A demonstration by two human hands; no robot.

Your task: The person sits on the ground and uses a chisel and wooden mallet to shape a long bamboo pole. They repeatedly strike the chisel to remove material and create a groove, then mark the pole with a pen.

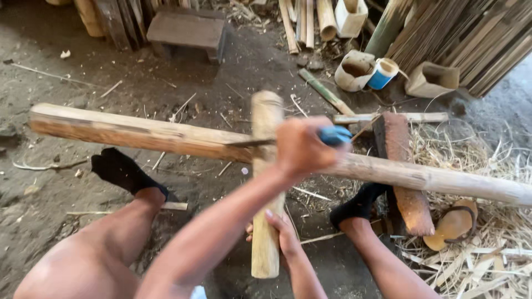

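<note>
Here, left hand clamped on blue-handled blade, right hand around smooth pale round club, over rough pole.

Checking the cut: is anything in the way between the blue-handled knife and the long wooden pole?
Nothing visible. The left hand holds the blue-handled knife with its blade on the long wooden pole; the short pale wooden club in the right hand crosses there.

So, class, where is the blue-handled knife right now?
In the head view, the knife is mid-frame, held in the left hand, its blade lying across the upright stick where it meets the long pole.
</note>
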